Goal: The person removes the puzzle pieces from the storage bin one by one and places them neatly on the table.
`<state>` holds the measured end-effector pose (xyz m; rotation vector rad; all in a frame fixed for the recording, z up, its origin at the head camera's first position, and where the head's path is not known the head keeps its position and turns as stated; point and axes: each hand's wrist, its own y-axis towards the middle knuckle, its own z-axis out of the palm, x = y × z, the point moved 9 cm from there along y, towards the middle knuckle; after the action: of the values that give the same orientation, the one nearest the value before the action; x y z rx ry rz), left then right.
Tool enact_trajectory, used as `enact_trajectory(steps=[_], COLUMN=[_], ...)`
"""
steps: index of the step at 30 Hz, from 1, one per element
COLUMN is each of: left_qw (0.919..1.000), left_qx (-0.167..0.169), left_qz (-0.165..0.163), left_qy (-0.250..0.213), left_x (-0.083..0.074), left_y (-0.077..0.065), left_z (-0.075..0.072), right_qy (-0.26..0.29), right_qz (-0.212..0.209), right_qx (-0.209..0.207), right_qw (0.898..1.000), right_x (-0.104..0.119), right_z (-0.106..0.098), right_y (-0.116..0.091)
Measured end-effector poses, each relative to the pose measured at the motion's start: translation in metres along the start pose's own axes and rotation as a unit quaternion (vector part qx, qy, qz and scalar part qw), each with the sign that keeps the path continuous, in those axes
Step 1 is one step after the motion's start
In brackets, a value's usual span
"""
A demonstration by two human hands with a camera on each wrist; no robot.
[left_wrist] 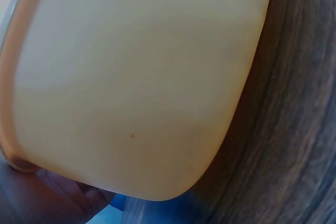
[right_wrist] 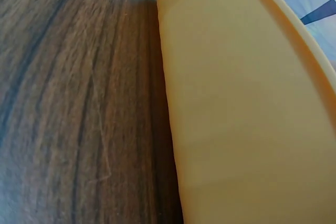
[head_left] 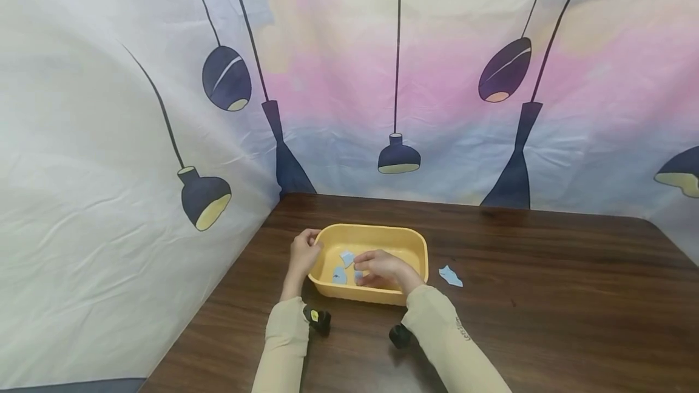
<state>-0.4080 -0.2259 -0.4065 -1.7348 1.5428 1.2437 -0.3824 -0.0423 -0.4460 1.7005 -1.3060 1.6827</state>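
A yellow plastic tub (head_left: 371, 297) stands on the table, its outer wall filling much of both wrist views. My left hand (head_left: 304, 253) grips the tub's left rim; in the left wrist view part of that hand (left_wrist: 58, 198) shows under the rim. Inside the tub, my right hand (head_left: 384, 267) has its fingers and thumb around a small light blue piece (head_left: 358, 275), partly covered by them. Two more light blue pieces, a light one (head_left: 347, 259) and one with a dark mark (head_left: 339, 275), lie on the tub's floor. The right wrist view does not show the right hand.
One more jagged light blue piece (head_left: 450, 276) lies on the brown wooden table (head_left: 546, 296), right of the tub. A cloth printed with hanging lamps (head_left: 349, 77) surrounds the table's back and left sides. Black wrist devices (head_left: 400, 336) sit at both sleeves.
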Motion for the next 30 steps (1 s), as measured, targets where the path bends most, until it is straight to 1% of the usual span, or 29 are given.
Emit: enact_trajectory(steps=[6,11,14,18,21,26,30], left_qw=[1.0,1.0,1.0,0.9999,1.0,1.0,0.9999], left_qx=[-0.005,-0.002,0.001,0.004,0.002,-0.002,-0.003], left_qz=[-0.003,0.001,0.001,-0.003,0.0,0.003,0.005], left_qy=[-0.007,-0.007,-0.009,-0.011,-0.009,-0.009,-0.01], left_x=[0.0028,0.0019,0.0011,0.0008,0.0001,0.0011,0.0007], left_y=[-0.0014,-0.0017,-0.0015,-0.0012,-0.0012,-0.0015,-0.0013], left_z=[-0.0009,0.0002,0.0012,0.0008,0.0004,0.0005,0.0004], right_qy=[-0.007,-0.025,-0.052,-0.075,-0.08,-0.067,-0.065], right_qz=[-0.007,-0.028,-0.042,-0.047,-0.046,-0.041,-0.048], right_qx=[0.008,0.026,0.04,0.043,0.038,0.031,0.032], right_qw=[1.0,0.999,0.997,0.995,0.995,0.996,0.996], right_x=[-0.0008,0.0017,0.0041,0.0055,0.0063,0.0059,0.006], right_z=[0.004,0.0061,0.0073,0.0076,0.008,0.009,0.0085], right_y=[-0.0022,-0.0029,-0.0026,-0.0021,-0.0026,-0.0049,-0.0053])
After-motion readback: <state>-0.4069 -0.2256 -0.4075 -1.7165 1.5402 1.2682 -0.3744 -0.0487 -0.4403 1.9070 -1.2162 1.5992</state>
